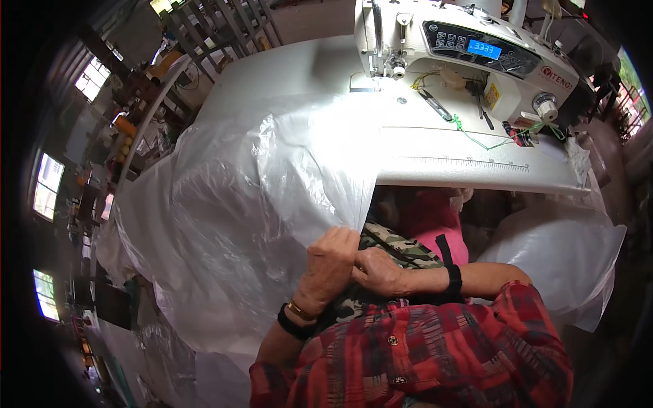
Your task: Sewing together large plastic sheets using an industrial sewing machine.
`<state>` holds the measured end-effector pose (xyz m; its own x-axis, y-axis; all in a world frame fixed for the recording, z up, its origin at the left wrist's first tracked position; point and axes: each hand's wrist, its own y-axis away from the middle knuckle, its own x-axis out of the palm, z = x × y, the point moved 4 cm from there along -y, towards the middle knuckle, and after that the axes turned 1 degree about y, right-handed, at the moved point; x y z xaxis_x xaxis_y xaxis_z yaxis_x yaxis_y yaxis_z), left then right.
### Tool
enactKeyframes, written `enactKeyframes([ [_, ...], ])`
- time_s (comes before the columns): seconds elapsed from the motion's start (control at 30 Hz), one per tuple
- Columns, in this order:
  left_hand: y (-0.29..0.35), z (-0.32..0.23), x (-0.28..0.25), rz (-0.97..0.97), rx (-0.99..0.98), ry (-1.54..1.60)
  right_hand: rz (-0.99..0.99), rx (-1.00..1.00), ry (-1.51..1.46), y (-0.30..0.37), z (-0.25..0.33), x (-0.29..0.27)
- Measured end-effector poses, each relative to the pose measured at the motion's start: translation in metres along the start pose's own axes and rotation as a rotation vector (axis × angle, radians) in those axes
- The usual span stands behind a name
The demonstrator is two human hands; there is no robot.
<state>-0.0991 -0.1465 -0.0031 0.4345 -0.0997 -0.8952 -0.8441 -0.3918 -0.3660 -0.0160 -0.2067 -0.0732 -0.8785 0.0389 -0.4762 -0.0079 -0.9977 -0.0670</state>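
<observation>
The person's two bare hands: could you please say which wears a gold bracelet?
The left hand; the right hand shows only a black wrist strap.

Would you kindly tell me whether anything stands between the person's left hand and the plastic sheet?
Nothing visible does: the left hand directly grips the edge of the plastic sheet. The right hand is close beside it, on its right, not in between, though its fingertips are partly hidden.
</observation>
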Motion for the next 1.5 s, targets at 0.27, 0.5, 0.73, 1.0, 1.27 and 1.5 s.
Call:
enactKeyframes([
  [0.27, 0.001, 0.016, -0.006, 0.031, -0.173, 0.245, -0.023, -0.580, 0.478, -0.003, 0.012, 0.005],
  [0.5, 0.011, 0.018, -0.016, -0.009, -0.280, 0.364, 0.084, -0.490, 0.635, -0.053, 0.034, -0.097],
  [0.73, 0.017, -0.005, -0.026, 0.079, -0.273, 0.223, -0.138, -0.442, 0.940, -0.134, -0.003, -0.181],
  [1.0, 0.031, -0.003, -0.030, -0.018, -0.233, 0.323, -0.092, -0.463, 0.850, -0.154, -0.005, -0.183],
  [1.27, 0.034, 0.010, -0.014, -0.066, -0.181, 0.255, -0.194, -0.423, 0.851, -0.158, -0.016, -0.185],
  [1.5, -0.001, -0.007, 0.008, 0.090, -0.148, 0.579, -0.400, -0.360, 0.896, -0.143, -0.028, -0.195],
])
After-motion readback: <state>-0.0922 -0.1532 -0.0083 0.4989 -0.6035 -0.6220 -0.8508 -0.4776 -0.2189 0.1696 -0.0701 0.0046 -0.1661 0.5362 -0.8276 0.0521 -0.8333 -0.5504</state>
